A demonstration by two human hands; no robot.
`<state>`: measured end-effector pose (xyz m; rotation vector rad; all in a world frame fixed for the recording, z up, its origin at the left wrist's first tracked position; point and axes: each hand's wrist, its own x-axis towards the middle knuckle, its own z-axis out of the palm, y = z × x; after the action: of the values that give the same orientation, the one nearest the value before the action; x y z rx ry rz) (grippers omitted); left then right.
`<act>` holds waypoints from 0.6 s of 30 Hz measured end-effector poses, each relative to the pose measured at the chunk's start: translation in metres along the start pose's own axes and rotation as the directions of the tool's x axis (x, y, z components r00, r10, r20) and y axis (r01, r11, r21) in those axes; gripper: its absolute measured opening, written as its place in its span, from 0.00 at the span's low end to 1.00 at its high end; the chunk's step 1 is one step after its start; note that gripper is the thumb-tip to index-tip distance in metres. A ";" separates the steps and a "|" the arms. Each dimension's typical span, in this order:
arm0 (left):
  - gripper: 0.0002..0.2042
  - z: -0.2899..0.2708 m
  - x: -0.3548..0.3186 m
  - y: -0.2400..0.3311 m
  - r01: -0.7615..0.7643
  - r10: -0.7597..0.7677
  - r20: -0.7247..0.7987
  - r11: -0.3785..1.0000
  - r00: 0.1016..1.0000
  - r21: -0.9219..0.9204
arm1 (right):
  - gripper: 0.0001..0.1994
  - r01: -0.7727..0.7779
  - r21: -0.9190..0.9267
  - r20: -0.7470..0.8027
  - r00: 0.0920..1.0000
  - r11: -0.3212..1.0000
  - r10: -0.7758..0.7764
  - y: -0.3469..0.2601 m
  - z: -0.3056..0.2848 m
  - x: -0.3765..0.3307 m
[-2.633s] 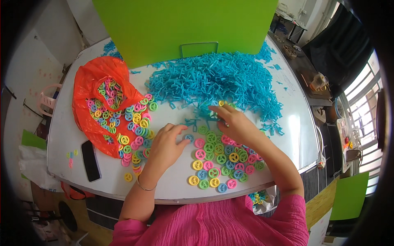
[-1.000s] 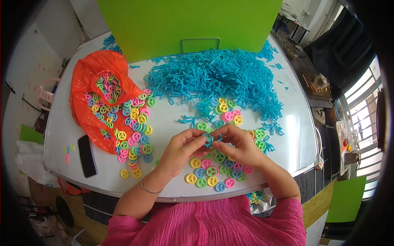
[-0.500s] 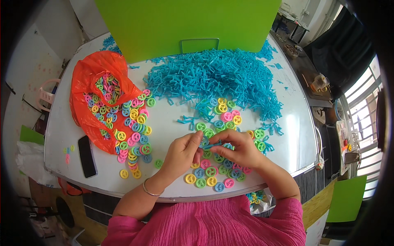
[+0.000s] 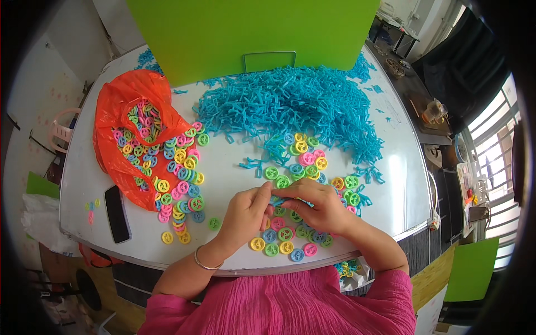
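My left hand [image 4: 245,215] and my right hand [image 4: 318,207] meet above the near middle of the table. Both are closed, fingertips touching around a small blue plastic piece [image 4: 277,202]. Fingers cover most of it, and whether a wheel is pinched with it is hidden. Below and around my hands lie small spoked plastic wheels [image 4: 285,234] in green, yellow, pink and blue, some partly under my right hand. Beyond them a large heap of blue plastic pieces [image 4: 290,103] spreads over the white table [image 4: 399,195], with a few loose pieces [image 4: 276,149] nearer my hands.
On the left an open red plastic bag [image 4: 111,139] spills more wheels [image 4: 181,173]. A black phone [image 4: 116,215] lies near the left edge, beside a few tiny wheels. A green panel with a wire handle [image 4: 251,36] stands behind the heap. A barred window is at far right.
My right fingers have come in closer to my left fingertips and now cover more of the blue piece. The wheel seen earlier at the left fingertips is now hidden.
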<state>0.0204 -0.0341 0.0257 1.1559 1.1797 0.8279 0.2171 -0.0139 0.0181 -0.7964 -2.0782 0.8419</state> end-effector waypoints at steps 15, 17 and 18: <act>0.23 0.012 -0.004 -0.006 -0.086 0.103 -0.128 0.988 0.986 0.130 | 0.08 -0.439 0.453 0.035 0.878 0.776 0.477 -0.011 0.008 0.001; 0.23 0.013 -0.004 -0.008 -0.081 0.094 -0.131 0.991 0.987 0.104 | 0.07 -0.469 0.513 0.058 0.854 0.719 0.517 -0.005 0.011 0.000; 0.23 0.015 -0.004 -0.011 -0.109 0.130 -0.143 0.983 0.981 0.146 | 0.07 -0.497 0.568 0.084 0.828 0.656 0.555 -0.002 0.012 -0.001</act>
<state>0.0329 -0.0437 0.0162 1.3047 1.3191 0.9518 0.2067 -0.0194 0.0134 -1.0808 -1.3598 1.6181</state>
